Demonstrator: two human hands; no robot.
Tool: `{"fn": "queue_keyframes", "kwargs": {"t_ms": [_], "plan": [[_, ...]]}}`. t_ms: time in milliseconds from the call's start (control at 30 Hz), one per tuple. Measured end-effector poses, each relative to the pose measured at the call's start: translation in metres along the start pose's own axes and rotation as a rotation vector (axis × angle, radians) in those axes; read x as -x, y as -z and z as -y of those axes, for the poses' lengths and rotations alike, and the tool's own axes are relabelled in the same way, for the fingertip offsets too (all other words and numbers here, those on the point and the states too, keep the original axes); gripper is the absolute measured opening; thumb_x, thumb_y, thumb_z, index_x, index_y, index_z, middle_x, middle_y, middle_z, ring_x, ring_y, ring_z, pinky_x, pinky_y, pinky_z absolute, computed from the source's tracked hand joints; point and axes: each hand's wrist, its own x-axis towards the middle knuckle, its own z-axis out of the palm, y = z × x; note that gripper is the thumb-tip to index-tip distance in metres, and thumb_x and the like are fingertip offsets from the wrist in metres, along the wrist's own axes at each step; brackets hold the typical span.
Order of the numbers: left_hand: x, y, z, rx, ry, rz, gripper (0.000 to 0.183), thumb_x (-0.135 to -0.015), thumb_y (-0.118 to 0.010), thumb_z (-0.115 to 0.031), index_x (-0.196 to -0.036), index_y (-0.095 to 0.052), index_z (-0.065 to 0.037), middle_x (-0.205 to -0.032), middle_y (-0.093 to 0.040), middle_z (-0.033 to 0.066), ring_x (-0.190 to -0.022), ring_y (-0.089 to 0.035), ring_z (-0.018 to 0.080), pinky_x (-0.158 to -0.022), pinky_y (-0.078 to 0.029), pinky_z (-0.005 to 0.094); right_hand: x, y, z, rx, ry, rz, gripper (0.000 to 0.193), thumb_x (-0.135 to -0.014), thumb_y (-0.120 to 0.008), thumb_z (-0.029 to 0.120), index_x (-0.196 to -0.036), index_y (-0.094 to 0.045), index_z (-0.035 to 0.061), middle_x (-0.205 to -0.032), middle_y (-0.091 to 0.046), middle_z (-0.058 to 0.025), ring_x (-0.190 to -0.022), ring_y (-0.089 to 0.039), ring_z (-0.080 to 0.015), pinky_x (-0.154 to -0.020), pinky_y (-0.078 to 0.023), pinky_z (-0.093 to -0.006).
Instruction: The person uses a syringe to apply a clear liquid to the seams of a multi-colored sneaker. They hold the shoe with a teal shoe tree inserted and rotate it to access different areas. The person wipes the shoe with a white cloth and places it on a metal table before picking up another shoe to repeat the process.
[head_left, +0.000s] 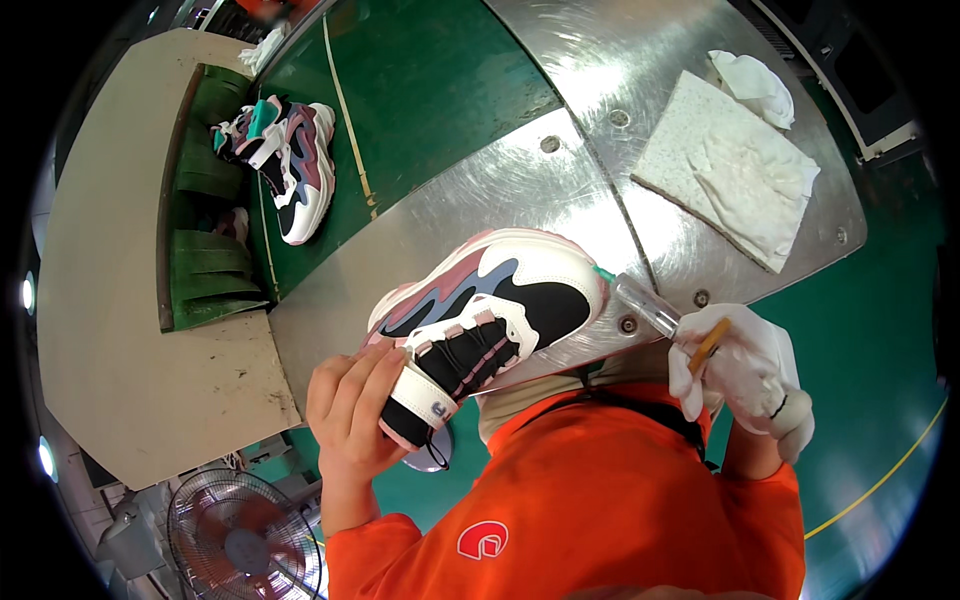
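My bare left hand (352,405) grips a sneaker (550,305) by its heel and collar. The sneaker is white, black, pink and blue-grey, its toe pointing right over the metal table's near edge. In a white glove, my right hand (738,365) is closed around a clear tube with a green nozzle (645,303), which looks like a glue syringe. Its tip is at the toe's sole edge; whether it touches, I cannot tell. A thin orange-brown stick (710,345) also pokes out of the gloved fingers.
The metal table (420,230) adjoins a green conveyor belt (420,90). More sneakers (305,170) ride there beside a green strip curtain (215,270). A white pad (700,130) with crumpled cloth (755,185) lies on the right. A fan (245,545) stands lower left.
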Motion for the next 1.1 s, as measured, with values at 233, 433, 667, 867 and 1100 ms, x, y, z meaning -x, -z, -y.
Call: {"fn": "queue_keyframes", "kwargs": {"t_ms": [233, 433, 667, 867, 1100], "plan": [[0.001, 0.002, -0.001, -0.013, -0.001, 0.004, 0.049, -0.068, -0.081, -0.026, -0.108, -0.066, -0.001, -0.101, -0.069, 0.0114, -0.080, -0.063, 0.0274, -0.068, -0.049, 0.0355, 0.005, -0.009, 0.007, 0.002, -0.020, -0.085, 0.082, -0.062, -0.075, 0.043, -0.120, -0.052, -0.0091, -0.086, -0.063, -0.0248, -0.060, -0.062, -0.0235, -0.051, -0.048, -0.0257], [0.001, 0.000, 0.000, -0.007, 0.000, -0.002, 0.050, -0.067, -0.081, -0.027, -0.108, -0.066, -0.002, -0.101, -0.069, 0.0111, -0.079, -0.062, 0.0272, -0.067, -0.048, 0.0353, 0.004, -0.004, 0.008, 0.006, -0.077, -0.047, 0.078, -0.067, -0.073, 0.044, -0.120, -0.051, -0.0089, -0.086, -0.063, -0.0244, -0.060, -0.063, -0.0233, -0.050, -0.047, -0.0245], [0.008, -0.005, -0.003, -0.027, -0.011, -0.031, 0.048, -0.070, -0.079, -0.027, -0.108, -0.067, -0.002, -0.101, -0.068, 0.0112, -0.080, -0.061, 0.0267, -0.067, -0.048, 0.0360, 0.006, 0.003, -0.009, 0.010, 0.178, -0.180, 0.095, -0.061, -0.078, 0.055, -0.127, -0.044, -0.0031, -0.085, -0.060, -0.0184, -0.061, -0.060, -0.0231, -0.051, -0.048, -0.0277], [0.017, -0.001, -0.012, -0.085, -0.031, -0.008, 0.056, -0.070, -0.082, -0.033, -0.112, -0.063, -0.001, -0.104, -0.068, 0.0134, -0.084, -0.062, 0.0291, -0.071, -0.049, 0.0381, -0.003, 0.006, -0.023, 0.048, 0.569, -0.086, 0.116, -0.052, -0.091, 0.049, -0.138, -0.033, -0.0015, -0.102, -0.056, -0.0152, -0.087, -0.058, -0.0239, -0.078, -0.047, -0.0343], [0.017, -0.006, -0.012, -0.088, -0.026, -0.048, 0.042, -0.077, -0.072, -0.027, -0.111, -0.066, -0.002, -0.104, -0.068, 0.0123, -0.082, -0.062, 0.0270, -0.069, -0.050, 0.0366, -0.009, 0.024, -0.029, 0.522, 0.637, -0.160, 0.118, -0.043, -0.093, 0.020, -0.142, -0.033, -0.0014, -0.115, -0.053, -0.0116, -0.097, -0.057, -0.0221, -0.085, -0.046, -0.0344]]}}
